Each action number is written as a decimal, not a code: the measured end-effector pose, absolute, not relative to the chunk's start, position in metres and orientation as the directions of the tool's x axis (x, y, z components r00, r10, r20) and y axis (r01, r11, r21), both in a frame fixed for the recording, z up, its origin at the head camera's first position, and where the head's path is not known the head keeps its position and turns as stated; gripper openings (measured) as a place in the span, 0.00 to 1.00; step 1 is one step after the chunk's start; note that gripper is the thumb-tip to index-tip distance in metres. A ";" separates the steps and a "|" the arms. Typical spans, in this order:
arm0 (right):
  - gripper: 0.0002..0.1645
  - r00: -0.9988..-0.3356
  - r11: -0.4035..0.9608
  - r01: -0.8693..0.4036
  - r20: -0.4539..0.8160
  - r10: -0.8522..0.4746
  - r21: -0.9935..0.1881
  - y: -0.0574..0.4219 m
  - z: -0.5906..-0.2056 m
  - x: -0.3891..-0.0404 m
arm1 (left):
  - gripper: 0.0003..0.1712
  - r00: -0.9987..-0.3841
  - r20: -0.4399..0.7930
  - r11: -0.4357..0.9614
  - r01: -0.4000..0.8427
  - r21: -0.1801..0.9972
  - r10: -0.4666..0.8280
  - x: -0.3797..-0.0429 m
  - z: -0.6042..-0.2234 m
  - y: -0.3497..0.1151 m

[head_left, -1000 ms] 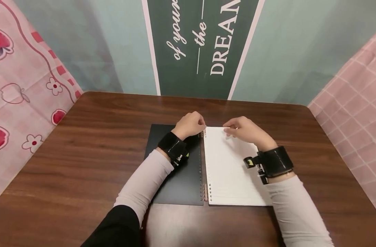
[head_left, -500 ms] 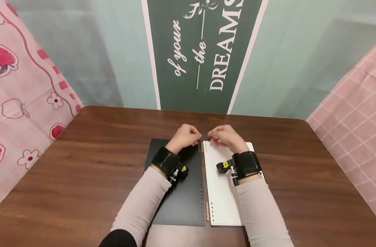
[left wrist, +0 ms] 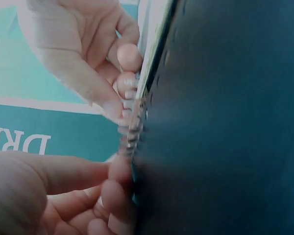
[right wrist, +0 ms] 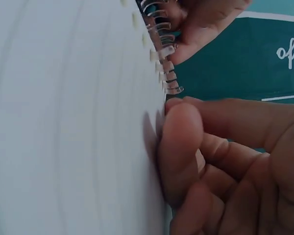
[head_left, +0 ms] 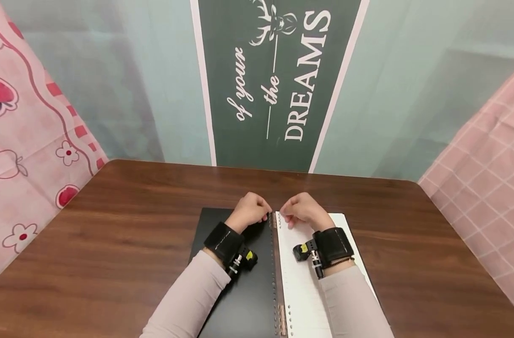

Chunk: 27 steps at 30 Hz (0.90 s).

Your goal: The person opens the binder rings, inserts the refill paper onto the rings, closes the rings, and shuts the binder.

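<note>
A loose-leaf notebook lies spread on the table, its black cover on the left and its lined white pages on the right. Clear binding rings run between them. At the far end of the cover, beside the rings, my left hand pinches the cover's edge. My right hand holds the far edge of the pages close to the binding, its thumb against the paper. Both hands' fingertips nearly meet at the rings in the left wrist view. Whether those end rings are joined cannot be told.
The brown wooden table extends to both sides of the notebook. Behind it hangs a green backdrop with white lettering. Pink cloths hang at the left and right. Each wrist wears a black strap with a small camera.
My right hand has moved left from over the page to the binding's far end. My left hand stays at the cover's top corner. The head view has tilted up, so everything sits lower.
</note>
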State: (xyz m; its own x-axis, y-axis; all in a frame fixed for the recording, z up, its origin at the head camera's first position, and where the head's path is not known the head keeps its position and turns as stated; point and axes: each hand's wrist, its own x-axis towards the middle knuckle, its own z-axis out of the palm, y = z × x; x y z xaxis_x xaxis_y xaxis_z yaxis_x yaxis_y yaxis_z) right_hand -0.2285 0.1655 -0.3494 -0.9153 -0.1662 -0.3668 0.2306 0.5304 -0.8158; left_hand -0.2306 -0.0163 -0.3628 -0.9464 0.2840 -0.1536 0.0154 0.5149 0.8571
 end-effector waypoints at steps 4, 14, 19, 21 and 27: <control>0.05 -0.924 0.572 0.195 -0.345 -0.166 -0.797 0.162 -0.354 -0.223 | 0.08 -0.946 -0.162 0.538 0.016 0.843 0.282 -0.225 -0.367 -0.016; 0.05 -0.942 0.629 0.102 -0.278 -0.188 -0.771 0.159 -0.353 -0.226 | 0.07 -0.938 -0.181 0.554 0.015 0.832 0.297 -0.229 -0.365 -0.017; 0.03 -0.935 0.617 0.053 -0.257 -0.246 -0.785 0.159 -0.354 -0.227 | 0.06 -0.936 -0.196 0.566 0.004 0.825 0.292 -0.229 -0.363 -0.016; 0.03 -0.930 0.617 0.024 -0.243 -0.274 -0.787 0.159 -0.354 -0.229 | 0.06 -0.937 -0.190 0.574 0.013 0.819 0.293 -0.230 -0.363 -0.016; 0.03 -0.926 0.630 0.001 -0.238 -0.292 -0.777 0.155 -0.356 -0.231 | 0.06 -0.941 -0.174 0.591 0.034 0.806 0.291 -0.231 -0.364 -0.013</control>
